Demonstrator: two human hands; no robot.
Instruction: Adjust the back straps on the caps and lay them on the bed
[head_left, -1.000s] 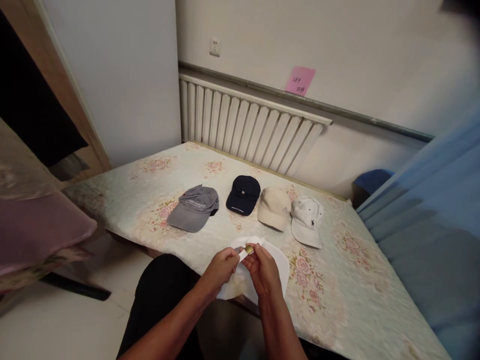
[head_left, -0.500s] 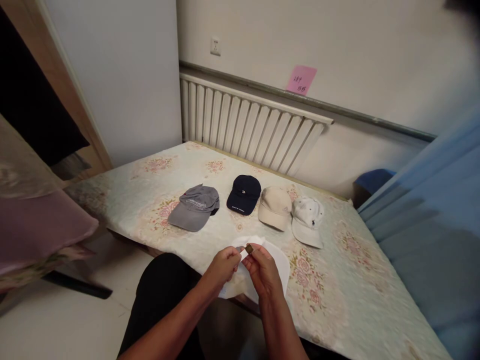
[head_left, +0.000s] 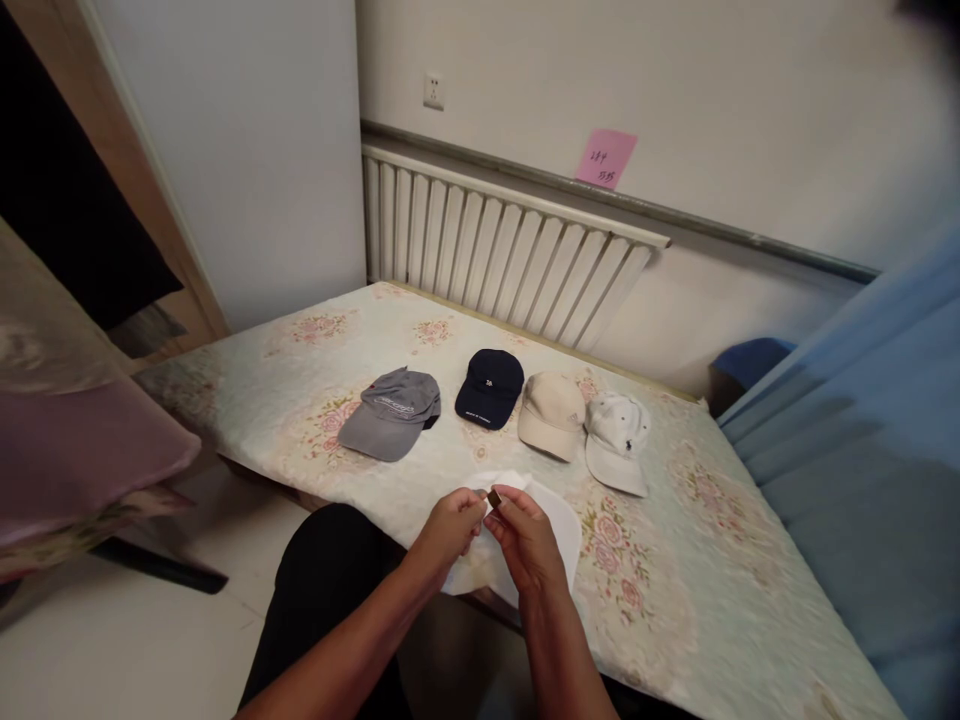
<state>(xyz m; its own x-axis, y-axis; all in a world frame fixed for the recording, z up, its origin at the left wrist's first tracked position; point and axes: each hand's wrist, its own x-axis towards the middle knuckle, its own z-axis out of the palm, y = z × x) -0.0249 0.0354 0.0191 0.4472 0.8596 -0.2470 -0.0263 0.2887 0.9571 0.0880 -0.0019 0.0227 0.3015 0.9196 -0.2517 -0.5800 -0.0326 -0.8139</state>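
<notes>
between the fingers [head_left: 517,496], a small brown clasp [head_left: 493,498]

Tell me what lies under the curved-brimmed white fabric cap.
Pale green floral-patterned cloth shows around the white fabric cap and probably continues beneath it. What lies directly underneath cannot be seen; the left hand and right hand also cover part of the cap.

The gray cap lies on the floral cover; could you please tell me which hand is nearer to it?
Left: the left hand is nearer the camera than the gray cap and to its right, not touching it; the right hand is farther right.
</notes>
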